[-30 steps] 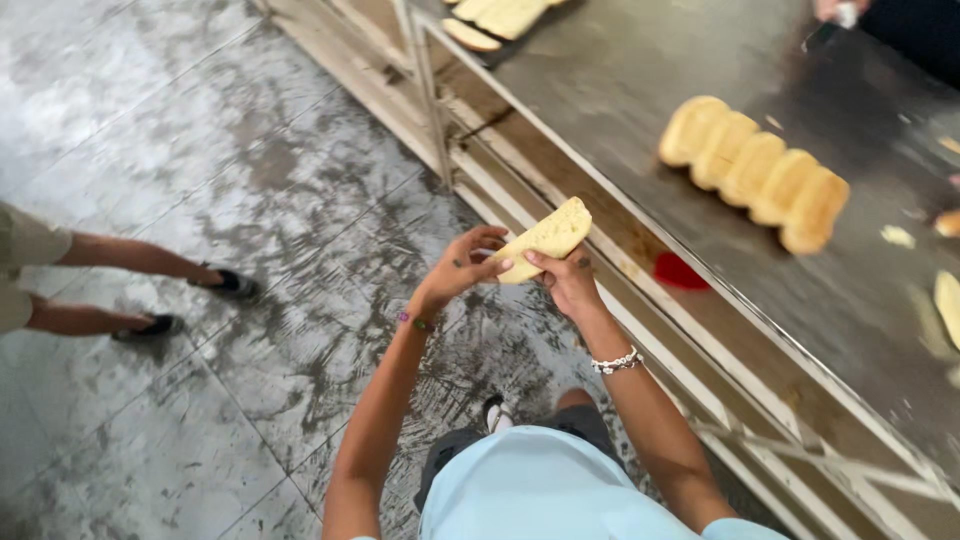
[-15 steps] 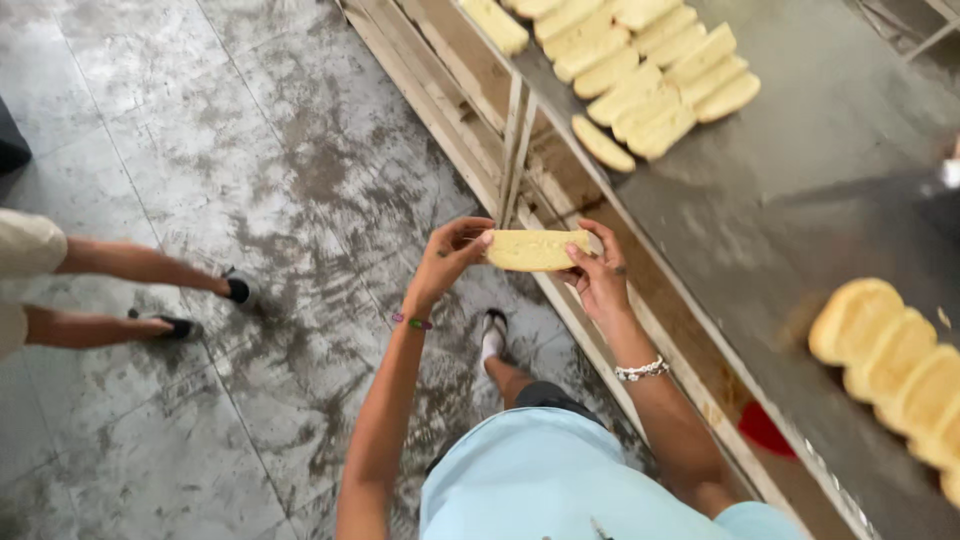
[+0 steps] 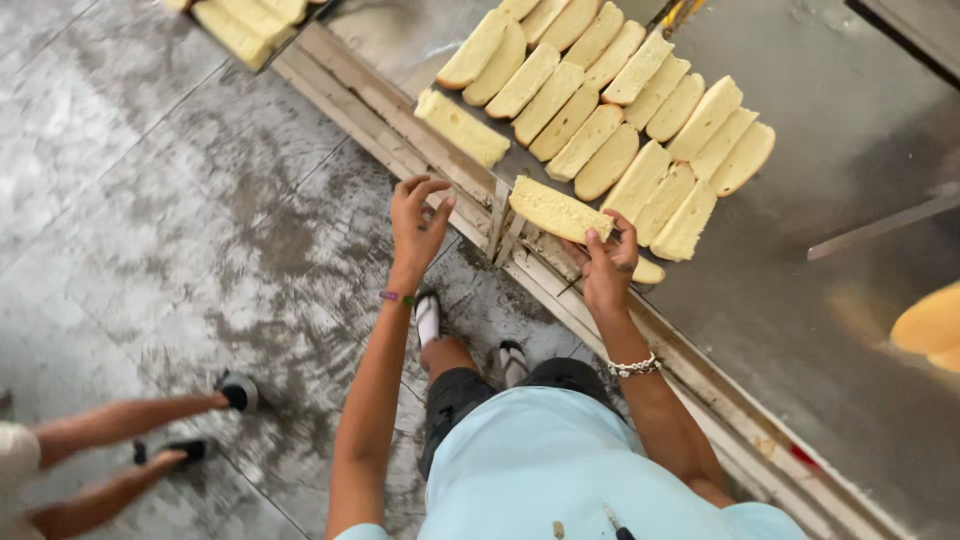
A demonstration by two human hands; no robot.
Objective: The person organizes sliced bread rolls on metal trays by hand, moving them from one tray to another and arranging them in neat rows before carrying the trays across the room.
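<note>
My right hand (image 3: 608, 262) grips one pale yellow bread slice (image 3: 558, 209) by its near end and holds it flat over the front edge of the metal table (image 3: 840, 330). Just beyond it lie several similar slices in tight rows (image 3: 610, 110), and one more slice (image 3: 461, 127) lies apart to their left. My left hand (image 3: 418, 222) hovers over the floor left of the table edge, fingers spread, holding nothing. A beaded bracelet is on my right wrist and a thin band on my left.
The table's wooden frame rail (image 3: 380, 110) runs diagonally from top left to bottom right. More bread (image 3: 245, 25) sits at the top left, and a tan piece (image 3: 930, 325) at the right edge. Another person's legs and dark shoes (image 3: 235, 392) stand on the wet concrete floor at bottom left.
Both hands held the slice earlier. Now my left hand has let go and drawn aside, while my right hand has carried the slice toward the rows on the table.
</note>
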